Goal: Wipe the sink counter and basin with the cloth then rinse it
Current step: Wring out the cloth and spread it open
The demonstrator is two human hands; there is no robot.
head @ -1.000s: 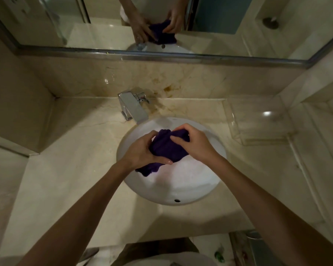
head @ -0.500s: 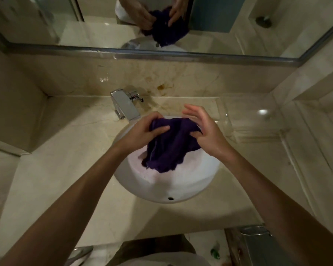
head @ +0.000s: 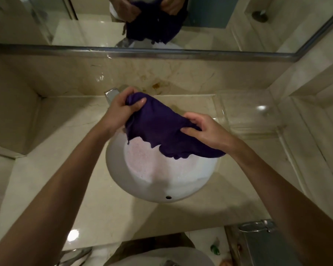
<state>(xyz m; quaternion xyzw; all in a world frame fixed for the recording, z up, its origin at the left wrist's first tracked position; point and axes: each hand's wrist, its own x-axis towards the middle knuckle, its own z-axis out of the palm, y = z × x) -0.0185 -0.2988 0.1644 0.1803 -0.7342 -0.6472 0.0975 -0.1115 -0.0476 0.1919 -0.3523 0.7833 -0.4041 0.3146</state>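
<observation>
A dark purple cloth (head: pixel 161 129) is stretched out above the round white basin (head: pixel 161 185). My left hand (head: pixel 121 110) grips its far left corner, close to the chrome faucet (head: pixel 111 96), which the hand mostly hides. My right hand (head: pixel 204 129) pinches the cloth's right side over the basin's right rim. The lower edge of the cloth hangs loose over the bowl. Pale pinkish foam covers the inside of the basin. A beige marble counter (head: pixel 56 154) surrounds the basin.
A clear plastic tray (head: pixel 246 114) sits on the counter to the right of the basin. A mirror (head: pixel 161 22) runs along the back wall and reflects the hands and cloth. A metal ring fixture (head: pixel 256 226) sits below the counter's front right edge.
The cloth was bunched between both hands over the basin. It has been lifted and pulled open, my left hand moving up toward the faucet and my right hand out to the right.
</observation>
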